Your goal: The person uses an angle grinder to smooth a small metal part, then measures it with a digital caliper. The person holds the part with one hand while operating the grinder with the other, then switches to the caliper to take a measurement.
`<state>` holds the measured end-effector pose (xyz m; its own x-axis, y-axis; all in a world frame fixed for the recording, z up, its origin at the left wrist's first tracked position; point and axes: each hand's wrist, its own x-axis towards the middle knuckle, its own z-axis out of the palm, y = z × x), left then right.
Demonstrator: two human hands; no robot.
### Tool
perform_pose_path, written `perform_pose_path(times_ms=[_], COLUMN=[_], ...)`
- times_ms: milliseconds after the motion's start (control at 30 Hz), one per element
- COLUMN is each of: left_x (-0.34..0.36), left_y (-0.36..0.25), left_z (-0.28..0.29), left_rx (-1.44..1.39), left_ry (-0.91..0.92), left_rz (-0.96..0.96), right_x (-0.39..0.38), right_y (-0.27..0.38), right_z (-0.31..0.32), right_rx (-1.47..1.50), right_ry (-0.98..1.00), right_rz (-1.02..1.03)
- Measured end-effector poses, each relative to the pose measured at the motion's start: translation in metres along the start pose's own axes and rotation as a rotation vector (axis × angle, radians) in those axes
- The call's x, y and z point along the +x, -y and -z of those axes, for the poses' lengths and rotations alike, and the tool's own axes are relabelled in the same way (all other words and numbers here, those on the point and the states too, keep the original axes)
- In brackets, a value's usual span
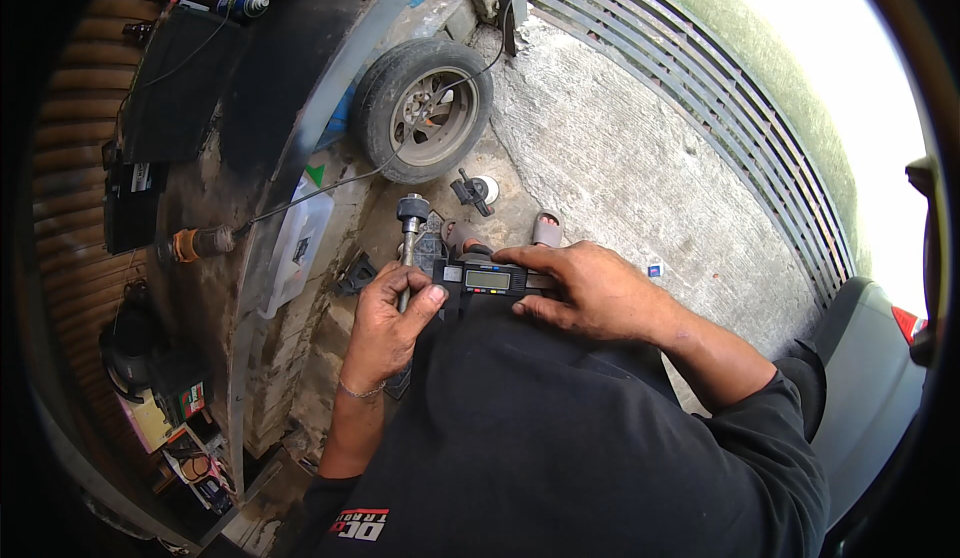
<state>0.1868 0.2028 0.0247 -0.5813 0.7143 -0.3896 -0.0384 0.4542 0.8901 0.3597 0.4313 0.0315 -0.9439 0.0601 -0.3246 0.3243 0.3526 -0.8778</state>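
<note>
Pinched in my left hand [382,330] is a metal shaft [411,220], held upright with a dark, round, collar-like head at its top. My right hand [612,293] grips a black digital caliper [488,279] by its beam, thumb below and fingers above. The caliper lies level in front of my body, its grey display facing up. Its jaw end reaches my left fingertips, next to the shaft. Whether the jaws touch the shaft cannot be made out, since the fingers cover that spot.
A workbench [262,148] runs along the left, with an orange-collared corded power tool [203,243] on it. Beyond my hands a wheel with a tyre [425,108] leans by the bench. A dark clamp-like part [470,193] lies on the floor. A slatted metal fence [700,68] stands right.
</note>
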Motion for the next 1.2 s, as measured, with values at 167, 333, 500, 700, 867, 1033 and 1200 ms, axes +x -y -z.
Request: perform_pose_path(times_ms=[167,333,500,700,867,1033,1200], left_x=[-0.002,-0.003,-0.004,-0.004,-0.004,-0.004,-0.003], left_y=[0.0,-0.003,-0.004,-0.002,-0.001,-0.002,-0.002], left_z=[-0.001,-0.002,-0.002,-0.002,-0.002,-0.002,-0.002], left_rx=[-0.013,0.029,0.048,0.044,0.023,-0.004,0.027], left_ry=[-0.008,0.002,0.008,0.018,0.025,0.039,0.035], left_rz=[0.002,0.011,-0.001,-0.008,-0.011,0.027,0.015], right_x=[-0.001,0.001,0.0,0.0,0.0,0.001,0.001], right_y=[0.001,0.001,0.0,-0.001,0.0,0.001,0.003], right_z=[-0.001,-0.007,-0.01,-0.011,-0.011,-0.01,-0.009], right_rx=[-0.024,-0.14,-0.159,-0.154,-0.177,-0.21,-0.182], right_ry=[-0.002,-0.083,-0.103,-0.107,-0.107,-0.108,-0.113], right_rz=[-0.028,0.002,-0.002,-0.01,-0.025,-0.064,-0.072])
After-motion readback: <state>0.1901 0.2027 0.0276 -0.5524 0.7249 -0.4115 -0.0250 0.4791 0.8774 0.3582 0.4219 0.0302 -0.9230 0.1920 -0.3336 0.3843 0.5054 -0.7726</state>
